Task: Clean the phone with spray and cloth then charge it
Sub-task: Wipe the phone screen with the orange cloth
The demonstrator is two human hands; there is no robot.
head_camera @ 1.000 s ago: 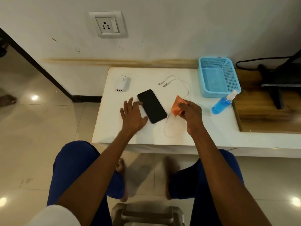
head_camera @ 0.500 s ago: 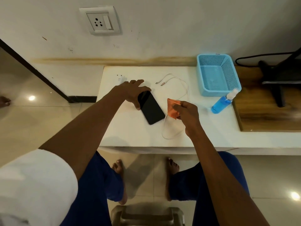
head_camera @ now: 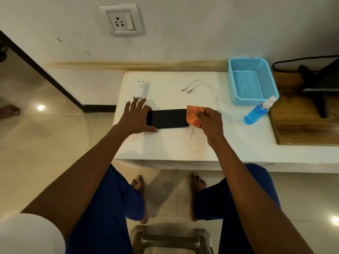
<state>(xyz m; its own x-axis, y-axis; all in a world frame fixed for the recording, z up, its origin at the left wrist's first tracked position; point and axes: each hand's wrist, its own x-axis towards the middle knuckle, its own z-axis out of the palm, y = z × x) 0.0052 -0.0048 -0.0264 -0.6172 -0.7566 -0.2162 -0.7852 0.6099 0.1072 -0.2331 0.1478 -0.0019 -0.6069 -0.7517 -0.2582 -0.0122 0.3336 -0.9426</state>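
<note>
A black phone [head_camera: 167, 118] lies flat and crosswise on the white table [head_camera: 165, 143], screen dark. My left hand [head_camera: 136, 117] holds its left end, thumb along the near edge and fingers spread over the far side. My right hand [head_camera: 209, 120] pinches a bunched orange cloth [head_camera: 193, 115], which touches the phone's right end. A blue spray bottle [head_camera: 256, 113] lies on its side at the right. A white charger plug [head_camera: 142, 88] sits behind my left hand. The white cable [head_camera: 211, 92] loops behind and under my right hand.
A light blue mesh basket [head_camera: 252, 80] stands at the back right. A wall socket [head_camera: 122, 21] is above the table. A wooden board [head_camera: 304, 121] with a black stand lies at the far right. A stool [head_camera: 170, 239] and my feet are below.
My left hand turned the phone from a slant to crosswise and now holds its left end. My right hand brought the cloth onto the phone's right end.
</note>
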